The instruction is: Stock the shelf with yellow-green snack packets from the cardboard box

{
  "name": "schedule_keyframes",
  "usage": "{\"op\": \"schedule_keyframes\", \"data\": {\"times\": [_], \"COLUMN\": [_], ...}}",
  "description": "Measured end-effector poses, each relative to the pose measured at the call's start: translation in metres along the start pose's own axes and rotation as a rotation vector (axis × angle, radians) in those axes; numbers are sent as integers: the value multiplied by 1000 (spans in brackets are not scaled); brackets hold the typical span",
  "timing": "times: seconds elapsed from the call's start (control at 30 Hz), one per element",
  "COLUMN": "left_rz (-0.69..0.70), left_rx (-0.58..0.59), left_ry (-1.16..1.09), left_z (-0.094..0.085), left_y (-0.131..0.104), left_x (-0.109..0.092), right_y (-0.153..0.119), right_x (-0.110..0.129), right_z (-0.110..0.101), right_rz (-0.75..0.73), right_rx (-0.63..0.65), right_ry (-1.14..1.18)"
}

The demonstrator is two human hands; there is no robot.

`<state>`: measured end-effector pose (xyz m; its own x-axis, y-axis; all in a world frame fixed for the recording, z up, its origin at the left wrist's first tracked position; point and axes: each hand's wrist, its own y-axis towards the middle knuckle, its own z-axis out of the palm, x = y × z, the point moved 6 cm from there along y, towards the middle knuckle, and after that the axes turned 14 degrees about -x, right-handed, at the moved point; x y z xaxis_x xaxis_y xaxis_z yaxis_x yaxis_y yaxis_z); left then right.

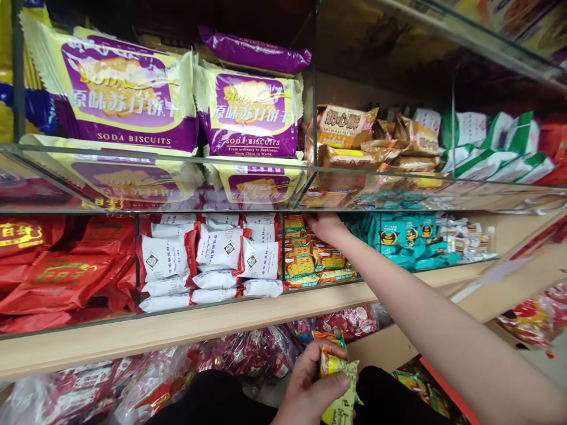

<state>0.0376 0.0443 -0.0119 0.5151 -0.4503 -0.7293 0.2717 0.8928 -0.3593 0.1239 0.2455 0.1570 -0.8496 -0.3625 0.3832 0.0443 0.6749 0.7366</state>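
Low in the view, my left hand (pixel 310 383) is closed around small yellow snack packets (pixel 340 386), the thumb pressed over the front one. An orange and green wrapper edge shows behind it. My right hand (pixel 326 228) reaches over the glass front into a lower-shelf compartment of small orange, yellow and green snack packets (pixel 301 260). Its fingertips are hidden at the back of that compartment, so whether they grip anything does not show. More such packets (pixel 330 258) lie stacked just below the hand.
Purple soda biscuit packs (pixel 133 94) fill the shelf above, beside brown packets (pixel 345 127). White packets with red ends (pixel 166 257) stand left of my right hand, teal packets (pixel 407 233) to its right. Glass panels divide the compartments. Plastic-bagged snacks (pixel 248 360) lie beneath the wooden shelf edge (pixel 199 321).
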Motion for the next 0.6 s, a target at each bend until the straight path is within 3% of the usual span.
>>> {"op": "schedule_keyframes", "data": {"times": [0.17, 0.6], "left_rz": [-34, 16], "left_rx": [18, 110], "left_ry": [-18, 33], "left_z": [0, 7], "left_y": [-4, 1], "left_x": [-2, 2], "right_y": [-7, -8], "right_x": [-2, -18], "right_z": [3, 10], "right_rz": [135, 494], "right_rx": [51, 4], "right_ry": [99, 478]}}
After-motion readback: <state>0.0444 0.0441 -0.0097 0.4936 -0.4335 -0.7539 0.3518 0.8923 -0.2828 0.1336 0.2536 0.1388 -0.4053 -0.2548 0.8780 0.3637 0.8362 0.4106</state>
